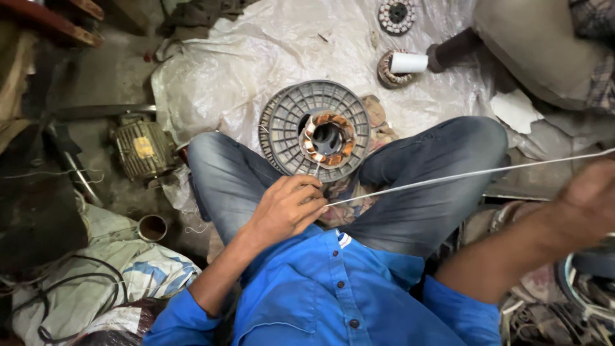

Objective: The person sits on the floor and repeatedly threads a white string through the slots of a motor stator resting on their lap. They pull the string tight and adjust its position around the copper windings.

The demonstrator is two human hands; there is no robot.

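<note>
A round motor stator (328, 139) with copper-coloured windings sits on a grey ribbed spool (286, 125), resting between my crossed legs. My left hand (288, 206) pinches a thin pale strand (461, 175) just below the stator. The strand runs taut to the right edge, where my right hand (586, 192), blurred, pulls it outward. A short length of strand rises from my left fingers to the stator's lower edge.
A second wound stator (391, 72) with a white roll (409, 62) lies on the plastic sheet (256, 57) ahead, another stator (396, 15) beyond it. An old electric motor (142, 148) and a small cup (152, 227) stand at left. Another person's leg (538, 45) is at top right.
</note>
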